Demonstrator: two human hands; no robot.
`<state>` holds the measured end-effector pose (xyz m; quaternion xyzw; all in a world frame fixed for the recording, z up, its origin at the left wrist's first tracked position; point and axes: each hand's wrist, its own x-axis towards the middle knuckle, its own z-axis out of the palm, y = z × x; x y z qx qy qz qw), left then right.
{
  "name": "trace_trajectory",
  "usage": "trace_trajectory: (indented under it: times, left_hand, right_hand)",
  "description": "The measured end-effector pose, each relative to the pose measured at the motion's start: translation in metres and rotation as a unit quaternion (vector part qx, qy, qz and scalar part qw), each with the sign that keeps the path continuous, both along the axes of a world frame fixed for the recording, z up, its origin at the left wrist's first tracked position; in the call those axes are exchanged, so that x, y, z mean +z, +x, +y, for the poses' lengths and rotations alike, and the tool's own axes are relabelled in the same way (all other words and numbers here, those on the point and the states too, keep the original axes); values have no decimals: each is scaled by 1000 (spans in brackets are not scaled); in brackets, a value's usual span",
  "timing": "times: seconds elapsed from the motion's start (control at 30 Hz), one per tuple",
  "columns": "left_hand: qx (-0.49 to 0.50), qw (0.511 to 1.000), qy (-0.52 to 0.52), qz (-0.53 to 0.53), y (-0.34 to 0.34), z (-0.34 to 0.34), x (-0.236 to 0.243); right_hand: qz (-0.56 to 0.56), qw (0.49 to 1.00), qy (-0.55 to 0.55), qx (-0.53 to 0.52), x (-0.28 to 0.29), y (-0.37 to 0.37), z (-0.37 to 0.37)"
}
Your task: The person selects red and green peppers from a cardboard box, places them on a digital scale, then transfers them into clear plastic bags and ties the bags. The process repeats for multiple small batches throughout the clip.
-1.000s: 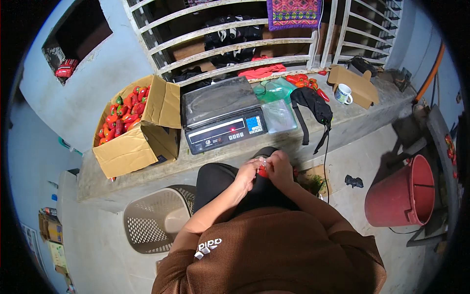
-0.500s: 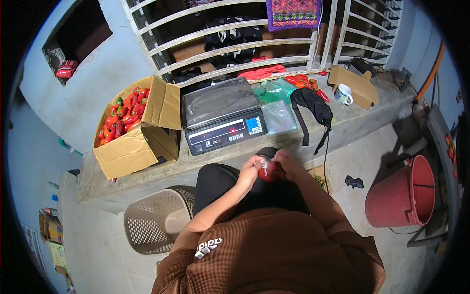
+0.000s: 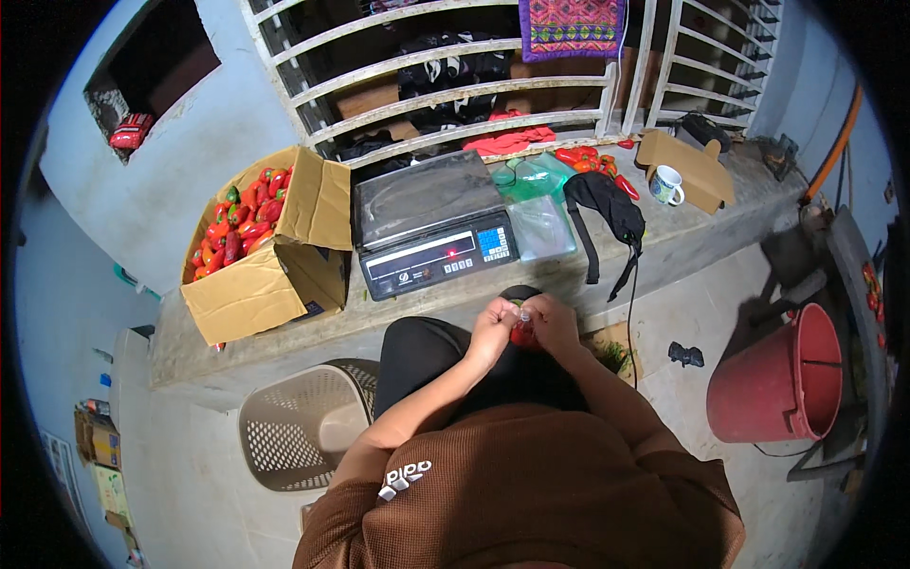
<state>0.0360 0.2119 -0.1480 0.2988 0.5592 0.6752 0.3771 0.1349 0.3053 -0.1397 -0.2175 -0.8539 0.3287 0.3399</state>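
Over my lap, a small clear plastic bag (image 3: 522, 335) with red contents, apparently peppers, hangs between my hands. My left hand (image 3: 493, 328) pinches the gathered top of the bag from one side. From the other side my right hand (image 3: 555, 322) is closed on the same top, its fingertips close to the left ones. Most of the bag is hidden behind the fingers. Straight ahead on the ledge stands a black digital scale (image 3: 431, 228) with a bare top plate. To its left sits an open cardboard box (image 3: 242, 303) full of red peppers (image 3: 248, 223).
Right of the scale lie clear plastic bags (image 3: 542, 228), a green bag (image 3: 531, 177), loose red peppers (image 3: 588, 159) and a black strapped pouch (image 3: 607, 211). Beyond are a mug (image 3: 665, 185) and an open carton (image 3: 697, 175). A beige basket (image 3: 284, 431) and a red bucket (image 3: 758, 389) stand on the floor.
Both hands have drawn closer together at the bag's top. The right fingers have come in from the bag's side, and less of the red contents shows now.
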Motion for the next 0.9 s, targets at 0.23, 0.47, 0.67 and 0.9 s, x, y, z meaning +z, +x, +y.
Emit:
trace_trajectory:
  times: [0.23, 0.47, 0.67, 0.9]
  left_hand:
    - [2, 998, -23, -60, -4, 10, 0]
    - [11, 999, -35, -5, -3, 7, -13]
    - [18, 999, 36, 11, 0, 14, -15]
    - [123, 899, -61, 415, 6, 13, -17]
  right_hand:
    - [-35, 995, 88, -28, 11, 3, -5]
    - [34, 982, -183, -37, -13, -7, 3]
    - [-14, 938, -345, 35, 0, -2, 16]
    - [2, 947, -322, -7, -19, -3, 16]
